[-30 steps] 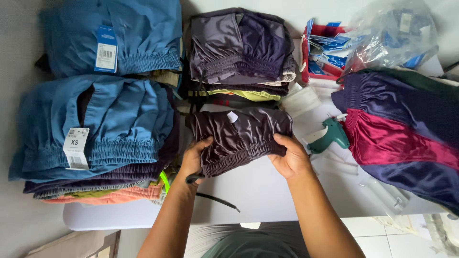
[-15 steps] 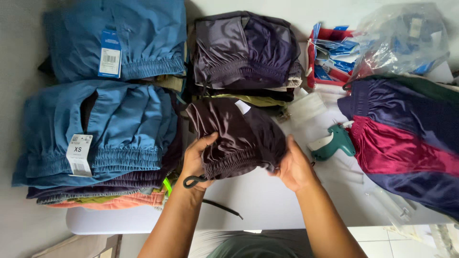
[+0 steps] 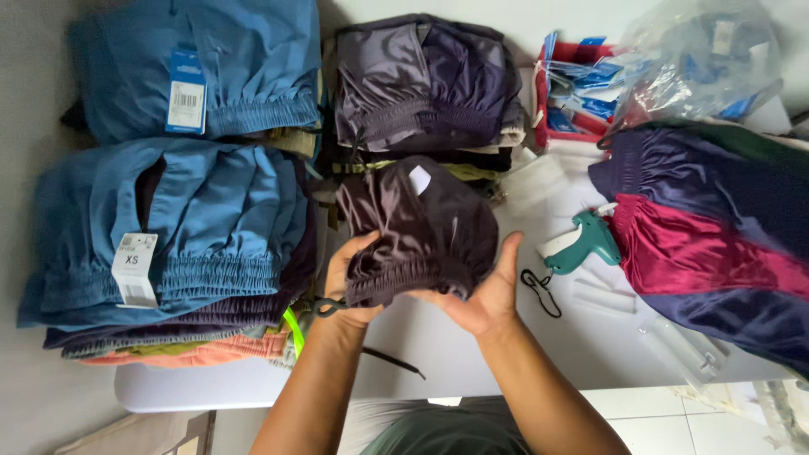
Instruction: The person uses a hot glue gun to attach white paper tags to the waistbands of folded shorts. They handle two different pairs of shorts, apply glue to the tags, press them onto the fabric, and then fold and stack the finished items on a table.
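While lifted just clear of the desk [image 3: 472, 354], sits bunched between both hands: dark brown shorts [image 3: 421, 223], waistband down toward the body, a white label [image 3: 420, 179] showing near the top. Left hand [image 3: 350, 282]: grip closed on the gathered elastic at the waistband's left end, fingers curled over it. Right hand [image 3: 484, 295]: palm spread and cupped against the waistband's right end, thumb up; fingertips hidden under the cloth, so cannot tell whether that grip pinches or merely props. Slippery-looking fabric held firmly on one side only, so likely to slide off the open palm and sag onto the desk. Dangles below the left wrist a black drawstring [image 3: 324, 307], close to the neon yellow strip [image 3: 293, 330] poking from the stack of blue shorts [image 3: 194, 227]; could snag there and drag that stack's edge. Crowds the left side that stack with its white hang tag, plus a second blue pile [image 3: 211, 76] behind it. Stands directly beyond the held shorts a purple-grey stack [image 3: 421, 80], touching or nearly so, leaving little room forward. Lies just right of the right hand a teal tagging gun [image 3: 586, 243] with a black cord loop [image 3: 539, 291], easy to knock sideways. Further right: a maroon and navy garment [image 3: 708, 244], a red tray [image 3: 573, 126] of blue tags, a clear plastic bag [image 3: 708, 50].
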